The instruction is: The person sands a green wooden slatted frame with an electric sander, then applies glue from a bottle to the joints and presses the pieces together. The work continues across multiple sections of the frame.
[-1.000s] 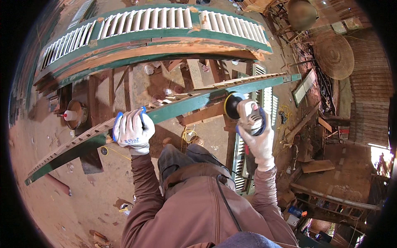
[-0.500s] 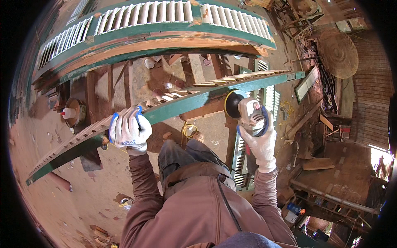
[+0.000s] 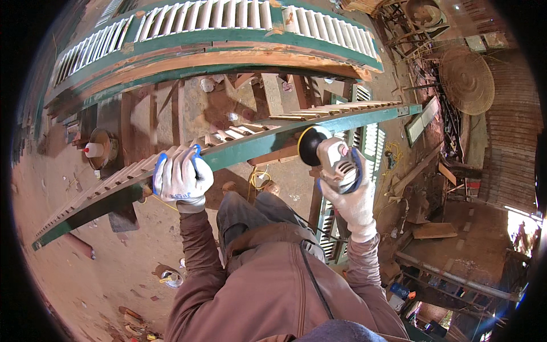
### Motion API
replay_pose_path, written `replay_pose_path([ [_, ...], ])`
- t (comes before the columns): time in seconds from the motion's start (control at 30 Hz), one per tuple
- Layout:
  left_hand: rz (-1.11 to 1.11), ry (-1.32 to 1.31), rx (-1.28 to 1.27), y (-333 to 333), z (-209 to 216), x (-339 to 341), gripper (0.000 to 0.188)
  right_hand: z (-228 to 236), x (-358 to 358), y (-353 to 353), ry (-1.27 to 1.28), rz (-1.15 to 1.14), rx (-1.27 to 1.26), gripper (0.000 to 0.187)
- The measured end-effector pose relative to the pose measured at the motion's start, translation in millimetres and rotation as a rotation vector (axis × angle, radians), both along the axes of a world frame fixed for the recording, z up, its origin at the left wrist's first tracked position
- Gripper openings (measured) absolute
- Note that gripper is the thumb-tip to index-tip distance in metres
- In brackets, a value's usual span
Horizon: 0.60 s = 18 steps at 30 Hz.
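Note:
A long louvered shutter (image 3: 245,149) lies edge-on across the view, its near side painted green and its slats of bare wood. My left hand (image 3: 182,175), in a white and blue work glove, is closed over the shutter's near edge, left of the middle. In my gloved right hand (image 3: 352,188) is an angle grinder (image 3: 337,159), gripped round its body. The grinder's round black disc (image 3: 311,145) faces the shutter's green edge, close to it; I cannot tell whether they touch.
Beyond lies another green-framed louvered shutter (image 3: 205,43). A bucket (image 3: 108,151) with a white, red-capped bottle (image 3: 94,150) stands at left. Yellow cord (image 3: 259,179) lies on the ground ahead of my knees. A round woven basket (image 3: 466,80) and wood scraps are at right.
My right hand and the grinder have shifted slightly left along the shutter's edge. My left hand keeps its hold, and the view has shifted a little.

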<state>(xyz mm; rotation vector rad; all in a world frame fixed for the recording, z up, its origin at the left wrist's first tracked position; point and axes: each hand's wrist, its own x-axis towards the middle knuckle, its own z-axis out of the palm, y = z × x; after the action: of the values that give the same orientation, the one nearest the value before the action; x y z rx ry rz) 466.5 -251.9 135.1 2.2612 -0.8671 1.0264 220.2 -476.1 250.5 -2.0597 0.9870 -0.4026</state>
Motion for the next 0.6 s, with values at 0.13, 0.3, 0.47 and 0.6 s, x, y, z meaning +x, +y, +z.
replay_pose_path([
  [0.13,0.001,0.009,-0.019,1,1,0,0.02,-3,5,10,-0.006,-0.02,-0.049,0.091],
  [0.3,-0.011,-0.008,0.0,4,-2,-3,0.019,11,23,48,0.119,0.176,-0.133,0.097],
  [0.47,-0.013,-0.013,-0.006,4,-2,-3,0.018,-1,2,16,0.053,0.037,-0.084,0.09],
  [0.6,-0.016,0.004,-0.018,2,0,-1,0.017,2,-8,0,0.069,-0.078,-0.12,0.091],
])
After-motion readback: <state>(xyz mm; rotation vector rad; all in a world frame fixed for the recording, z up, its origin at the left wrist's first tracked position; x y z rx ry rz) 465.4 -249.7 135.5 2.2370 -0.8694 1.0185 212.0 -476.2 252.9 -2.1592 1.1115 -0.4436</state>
